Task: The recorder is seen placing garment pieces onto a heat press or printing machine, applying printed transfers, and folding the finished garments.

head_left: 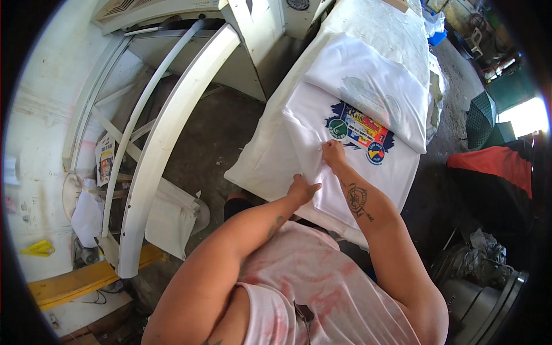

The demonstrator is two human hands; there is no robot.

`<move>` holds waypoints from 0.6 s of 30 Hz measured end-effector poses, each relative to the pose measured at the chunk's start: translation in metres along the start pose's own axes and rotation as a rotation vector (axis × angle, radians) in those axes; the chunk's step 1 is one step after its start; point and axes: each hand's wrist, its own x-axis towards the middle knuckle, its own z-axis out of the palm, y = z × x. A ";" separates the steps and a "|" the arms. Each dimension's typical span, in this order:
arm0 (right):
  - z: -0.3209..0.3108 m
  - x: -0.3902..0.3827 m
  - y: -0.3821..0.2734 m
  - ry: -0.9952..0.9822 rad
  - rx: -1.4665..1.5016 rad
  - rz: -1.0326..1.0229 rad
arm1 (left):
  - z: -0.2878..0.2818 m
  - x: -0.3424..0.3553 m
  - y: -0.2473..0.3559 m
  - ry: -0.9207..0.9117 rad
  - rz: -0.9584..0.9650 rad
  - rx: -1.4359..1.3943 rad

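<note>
A white T-shirt (305, 123) lies spread over a long, white-covered table (368, 23), its near end hanging by the table's front edge. On it is a colourful print (363, 130) with a dark blue splashed border and round green and blue badges. The shirt's far part is folded back over itself, and a faint design shows through that layer. My right hand (333, 154) is closed on the cloth just below the green badge. Closer to me and further left, my left hand (303, 188) pinches the shirt's left side, thumb pointing right.
Left of the table stands a white curved frame (178, 109) of a machine. A yellow beam (92, 279) lies low at left. On the right are a red and black cloth-like cover (491, 172), a dark checked umbrella-like item (480, 119) and a grey bin (480, 305) holding plastic.
</note>
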 end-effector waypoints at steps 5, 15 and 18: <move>-0.035 -0.038 0.018 -0.021 0.247 0.005 | 0.022 -0.003 0.023 -0.025 0.003 -0.120; -0.140 -0.210 0.152 0.229 -0.496 -0.230 | 0.028 -0.015 0.092 -0.085 0.025 -1.097; -0.186 -0.187 0.173 0.194 -0.475 -0.101 | 0.043 -0.010 0.107 -0.004 0.022 -1.172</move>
